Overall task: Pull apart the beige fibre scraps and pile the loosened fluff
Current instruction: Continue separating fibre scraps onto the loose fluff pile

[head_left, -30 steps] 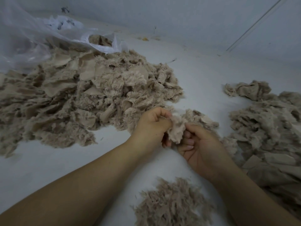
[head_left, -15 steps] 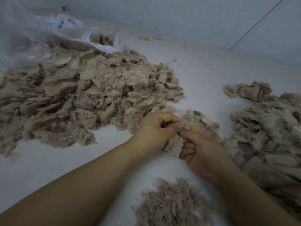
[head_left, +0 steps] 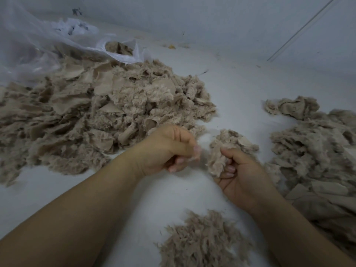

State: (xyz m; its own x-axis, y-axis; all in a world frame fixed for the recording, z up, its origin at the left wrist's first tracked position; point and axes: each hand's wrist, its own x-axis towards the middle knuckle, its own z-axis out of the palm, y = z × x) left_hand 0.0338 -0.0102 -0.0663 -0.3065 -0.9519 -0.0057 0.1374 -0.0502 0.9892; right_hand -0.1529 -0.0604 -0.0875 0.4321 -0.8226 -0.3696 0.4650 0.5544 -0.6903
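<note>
My right hand [head_left: 238,178] grips a beige fibre scrap [head_left: 216,159] between thumb and curled fingers, just above the white floor. My left hand [head_left: 169,149] is a short way to its left, thumb and fingers pinching a small blurred tuft of fluff [head_left: 195,153]. A low pile of loosened fluff [head_left: 202,241] lies near the bottom of the view, below and between my hands. A big heap of beige scraps [head_left: 96,116] spreads across the left. Another heap of scraps [head_left: 316,151] lies along the right side.
A clear plastic bag [head_left: 63,45] with more scraps in its mouth lies at the back left. A white wall [head_left: 231,20] runs along the back, with a thin line [head_left: 300,29] slanting down it at the right. The floor [head_left: 237,93] is white.
My hands were together on one scrap. They have pulled apart: the left moved left with a tuft, the right keeps the scrap.
</note>
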